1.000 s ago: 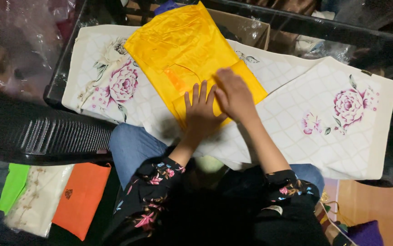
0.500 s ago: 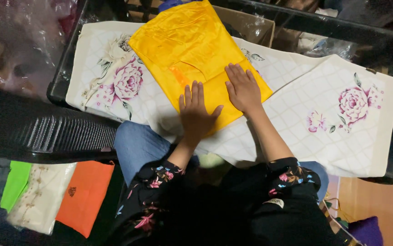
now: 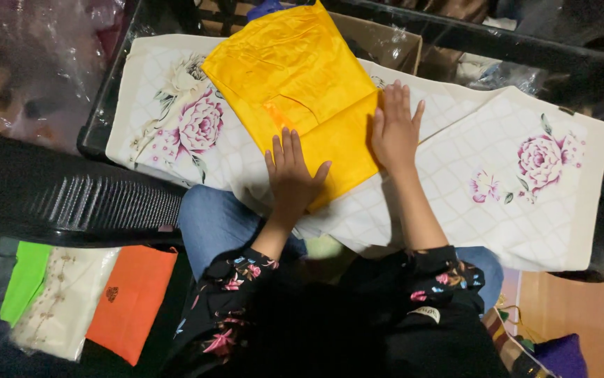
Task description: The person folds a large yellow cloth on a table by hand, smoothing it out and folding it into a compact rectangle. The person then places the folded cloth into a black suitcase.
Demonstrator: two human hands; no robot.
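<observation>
A folded yellow cloth [image 3: 295,77] lies on a white cloth printed with pink flowers [image 3: 505,189], which is spread over a black table [image 3: 599,70]. My left hand [image 3: 293,175] rests flat on the near corner of the yellow cloth, fingers spread. Pressed flat on the cloth's right edge is my right hand [image 3: 394,129], fingers together and pointing away from me. Neither hand grips anything.
A black ridged plastic piece [image 3: 71,199] sits at the left beside my knee. On the floor at lower left lie a green cloth [image 3: 25,280], a cream embroidered cloth [image 3: 60,304] and an orange cloth [image 3: 130,301]. Clear plastic bags [image 3: 43,49] fill the upper left.
My right hand has slid right and away along the yellow cloth's edge, apart from the left hand. The left hand stayed on the near corner.
</observation>
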